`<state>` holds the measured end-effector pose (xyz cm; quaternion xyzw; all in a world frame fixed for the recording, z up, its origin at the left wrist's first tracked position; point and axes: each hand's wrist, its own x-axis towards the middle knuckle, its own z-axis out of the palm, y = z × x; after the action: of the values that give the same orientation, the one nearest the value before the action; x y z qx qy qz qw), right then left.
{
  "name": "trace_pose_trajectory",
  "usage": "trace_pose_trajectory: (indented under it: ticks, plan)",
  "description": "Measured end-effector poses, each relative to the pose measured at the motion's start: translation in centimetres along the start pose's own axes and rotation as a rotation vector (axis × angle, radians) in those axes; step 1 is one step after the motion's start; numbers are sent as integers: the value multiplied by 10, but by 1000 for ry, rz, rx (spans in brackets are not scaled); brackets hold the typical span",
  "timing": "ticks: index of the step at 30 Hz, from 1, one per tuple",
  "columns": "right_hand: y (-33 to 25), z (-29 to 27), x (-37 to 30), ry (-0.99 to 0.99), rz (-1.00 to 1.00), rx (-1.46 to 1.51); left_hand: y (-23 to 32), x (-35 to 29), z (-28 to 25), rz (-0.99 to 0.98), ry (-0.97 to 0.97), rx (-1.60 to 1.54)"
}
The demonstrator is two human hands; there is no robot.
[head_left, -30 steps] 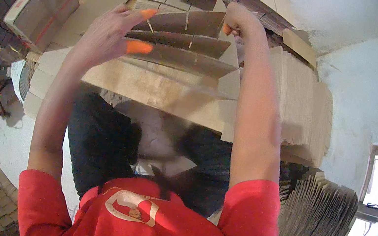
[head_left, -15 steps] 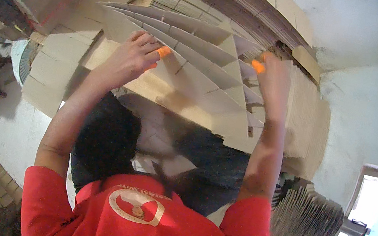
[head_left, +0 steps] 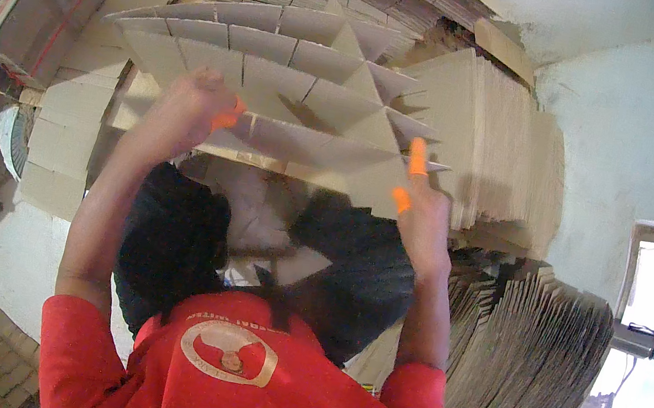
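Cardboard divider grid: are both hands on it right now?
Yes: the left hand presses on the cardboard divider grid at its left side, and the right hand touches its lower right edge with orange-capped fingertips.

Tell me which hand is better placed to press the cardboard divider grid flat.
Left. The left hand grips the cardboard divider grid's near edge; the right hand only touches its corner with extended fingers.

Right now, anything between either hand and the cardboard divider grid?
Nothing visible. The left hand already grips the cardboard divider grid at its near left edge, and the right hand touches its near right corner.
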<state>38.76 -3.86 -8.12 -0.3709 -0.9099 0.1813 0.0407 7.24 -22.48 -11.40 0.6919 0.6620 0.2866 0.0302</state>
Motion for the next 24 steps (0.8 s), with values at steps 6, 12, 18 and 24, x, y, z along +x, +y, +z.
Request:
trace_pose_trajectory:
  ticks: [6, 12, 18, 24]
  plan:
    - [42, -7, -2, 447, -189, -64, 26, -2, -19, -255, -72, -128]
    - [84, -25, 16, 534, 41, -619, 22, -2, -12, -101, -197, -63]
    - [129, -26, 30, 542, 178, -385, 32, 0, -19, -260, -91, -81]
    - [115, -57, 7, 938, 157, -289, 19, 9, -24, -260, 163, -38]
